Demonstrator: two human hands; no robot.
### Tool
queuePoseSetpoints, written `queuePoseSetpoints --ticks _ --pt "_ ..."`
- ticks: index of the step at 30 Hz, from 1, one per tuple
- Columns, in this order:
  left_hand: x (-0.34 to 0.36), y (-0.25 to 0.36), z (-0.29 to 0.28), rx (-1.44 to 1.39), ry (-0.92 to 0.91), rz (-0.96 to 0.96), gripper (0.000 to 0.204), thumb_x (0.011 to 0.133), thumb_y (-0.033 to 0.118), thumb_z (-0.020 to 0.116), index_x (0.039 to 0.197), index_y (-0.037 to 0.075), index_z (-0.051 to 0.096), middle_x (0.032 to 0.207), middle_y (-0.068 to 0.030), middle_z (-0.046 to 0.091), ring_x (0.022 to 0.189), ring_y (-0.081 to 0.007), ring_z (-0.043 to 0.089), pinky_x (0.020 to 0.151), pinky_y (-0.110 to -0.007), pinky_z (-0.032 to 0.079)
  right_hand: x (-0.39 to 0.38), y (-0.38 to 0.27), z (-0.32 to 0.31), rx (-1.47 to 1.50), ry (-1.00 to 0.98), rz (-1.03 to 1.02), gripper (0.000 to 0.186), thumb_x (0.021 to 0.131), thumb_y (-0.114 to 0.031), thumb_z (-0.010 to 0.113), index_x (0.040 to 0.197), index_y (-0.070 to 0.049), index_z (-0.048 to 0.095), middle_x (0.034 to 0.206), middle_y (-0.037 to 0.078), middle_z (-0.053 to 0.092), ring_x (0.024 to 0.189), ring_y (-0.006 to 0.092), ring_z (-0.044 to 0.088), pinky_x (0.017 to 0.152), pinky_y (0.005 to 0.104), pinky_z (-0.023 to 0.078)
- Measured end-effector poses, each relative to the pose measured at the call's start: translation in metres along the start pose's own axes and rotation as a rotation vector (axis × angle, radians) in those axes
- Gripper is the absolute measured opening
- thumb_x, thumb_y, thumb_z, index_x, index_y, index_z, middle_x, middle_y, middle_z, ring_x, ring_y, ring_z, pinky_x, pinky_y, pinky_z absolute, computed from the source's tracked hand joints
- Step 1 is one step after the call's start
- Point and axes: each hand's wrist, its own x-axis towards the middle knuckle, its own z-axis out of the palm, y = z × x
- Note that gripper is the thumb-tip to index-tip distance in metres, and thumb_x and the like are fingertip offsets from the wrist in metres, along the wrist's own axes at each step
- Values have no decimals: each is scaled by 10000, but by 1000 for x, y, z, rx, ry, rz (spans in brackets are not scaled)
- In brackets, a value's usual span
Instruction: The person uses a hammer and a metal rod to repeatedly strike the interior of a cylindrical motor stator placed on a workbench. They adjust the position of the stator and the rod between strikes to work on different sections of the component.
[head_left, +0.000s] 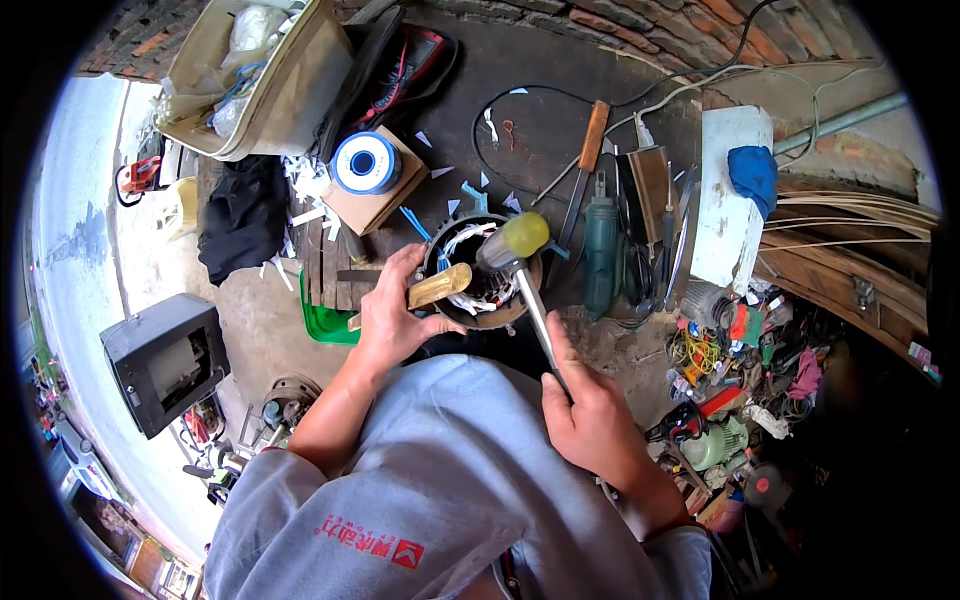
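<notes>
My right hand (585, 420) grips the silver handle of a mallet (535, 310), whose yellow-capped head is over a metal motor housing (495, 315) with white-wrapped windings inside. My left hand (390, 325) holds a pale wooden stick (436, 287) angled into the housing's left side, just left of and below the mallet head. The fingers of that hand are curled round the stick at the housing's outer left edge. Blue plastic pieces (475, 198) stand at the housing's rim. Part of the windings is hidden by the stick and mallet.
Dark bench (520, 60) with a blue-and-white spool (350, 170) on cardboard, a bin (295, 95), black cloth (240, 215), long-handled blades (590, 140), a green power tool (600, 255) and a white board (720, 230). A grey case (130, 350) is at left, cluttered parts (720, 440) at lower right.
</notes>
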Motion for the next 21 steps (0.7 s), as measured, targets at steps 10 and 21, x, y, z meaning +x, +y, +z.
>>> queuePoseSetpoints --ticks 10,21 --pt "-2 14 -15 -70 -77 -151 999 512 415 882 1313 9 445 1280 -197 510 1142 -362 553 956 -406 456 18 23 -11 204 283 116 241 853 -174 675 1010 -7 600 698 104 630 620 166 621 591 311 487" --pt "16 51 -10 -216 -28 -543 460 828 128 636 1257 -4 535 833 -122 677 701 -123 600 681 -270 482 101 97 4 890 243 234 323 890 -271 678 1005 28 634 653 17 552 396 41 442 353 191 322"
